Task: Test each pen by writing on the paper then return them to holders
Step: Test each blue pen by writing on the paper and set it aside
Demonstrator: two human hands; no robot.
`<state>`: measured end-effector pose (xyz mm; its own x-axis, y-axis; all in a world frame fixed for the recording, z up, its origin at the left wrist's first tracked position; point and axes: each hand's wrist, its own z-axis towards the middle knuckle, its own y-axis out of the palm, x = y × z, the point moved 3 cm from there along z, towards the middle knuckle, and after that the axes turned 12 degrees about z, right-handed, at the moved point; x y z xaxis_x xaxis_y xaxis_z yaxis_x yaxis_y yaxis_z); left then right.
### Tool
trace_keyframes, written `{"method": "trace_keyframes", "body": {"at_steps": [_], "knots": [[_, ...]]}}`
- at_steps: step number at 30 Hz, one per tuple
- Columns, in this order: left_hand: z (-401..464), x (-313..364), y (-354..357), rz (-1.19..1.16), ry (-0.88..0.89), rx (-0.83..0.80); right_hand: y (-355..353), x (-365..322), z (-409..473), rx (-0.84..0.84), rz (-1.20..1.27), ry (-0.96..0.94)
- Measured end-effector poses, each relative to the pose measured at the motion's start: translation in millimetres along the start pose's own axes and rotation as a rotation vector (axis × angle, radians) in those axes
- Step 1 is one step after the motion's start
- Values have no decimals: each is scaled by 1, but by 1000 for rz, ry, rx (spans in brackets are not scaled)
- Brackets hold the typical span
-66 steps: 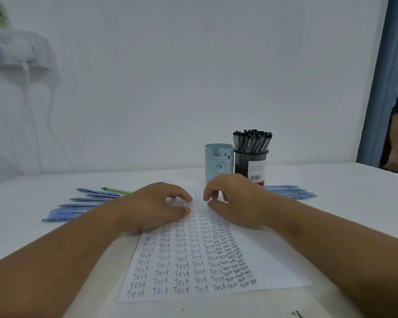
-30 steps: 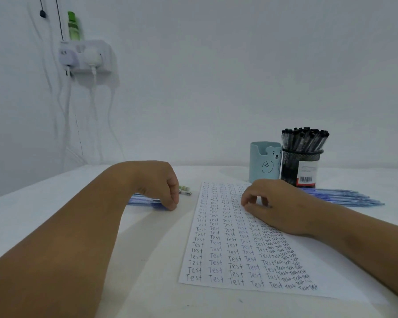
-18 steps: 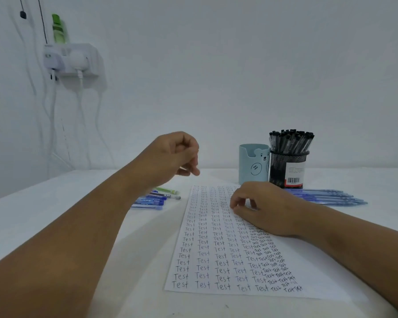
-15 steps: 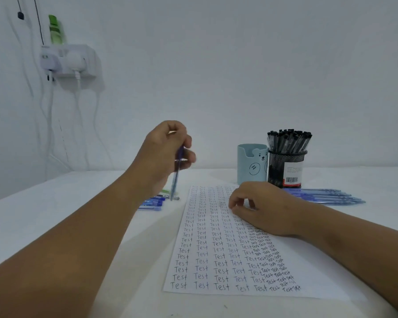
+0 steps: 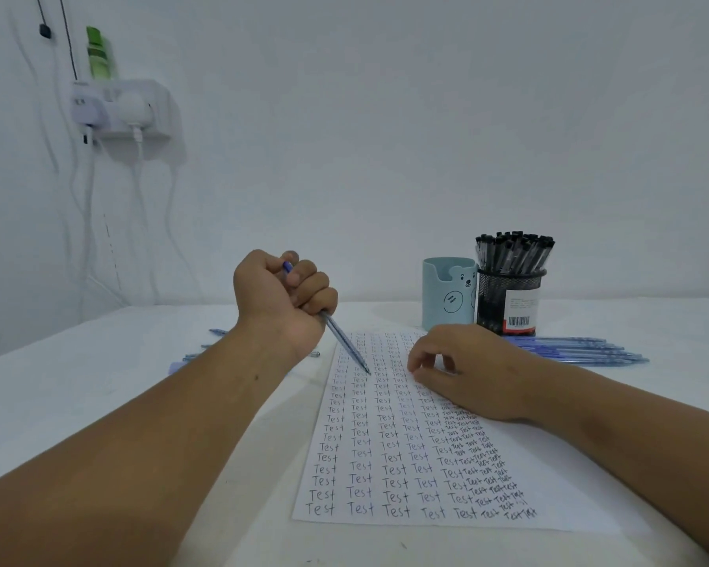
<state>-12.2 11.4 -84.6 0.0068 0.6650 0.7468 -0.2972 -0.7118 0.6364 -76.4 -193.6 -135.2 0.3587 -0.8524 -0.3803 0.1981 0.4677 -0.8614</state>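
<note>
- While the left hand is raised above the table, its fingers are curled tight in a fist round a blue pen; the top end pokes out by the thumb and the tip slants down to the right, over the upper left of the paper.
- Whether the tip touches the sheet cannot be told; it looks just above it.
- As for the right hand, it rests on the paper's upper right part, fingers loosely bent, fingertips down on the sheet, holding nothing, and seems to steady the page.
- Judging by this, the step in hand is the start of one pen's test: pen picked up, not yet set to write.
- Since a fist grip suits poorly for writing, the next move likely calls for shifting the pen into a writing hold, or passing it to the right hand, then finding a free spot.
- Free space is scarce: rows of "Test" fill most of the sheet, with bare paper along the right edge.
- Beyond the paper stand a pale blue holder, which shows no pens, and a mesh holder packed with black pens.
- More blue pens lie loose on the table: a left pile behind the forearm and a right pile by the mesh holder.
</note>
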Motion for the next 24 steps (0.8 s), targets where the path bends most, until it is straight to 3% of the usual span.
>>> {"method": "trace_keyframes", "body": {"at_steps": [3,6,14,20,24], "knots": [[-2,-6,2,-43,-10,-29,-7,-5,-3,105,21,-34],[-3,-13,3,-47,-17,-40,-14,-18,-6,227,113,-183],[-8,-28,14,-9,-47,-93,-8,-25,0,270,24,-335],[0,-35,4,614,-44,-21,-24,13,-2,274,-43,-130],[3,-37,-2,1091,50,-129,-29,30,-4,352,5,53]]}}
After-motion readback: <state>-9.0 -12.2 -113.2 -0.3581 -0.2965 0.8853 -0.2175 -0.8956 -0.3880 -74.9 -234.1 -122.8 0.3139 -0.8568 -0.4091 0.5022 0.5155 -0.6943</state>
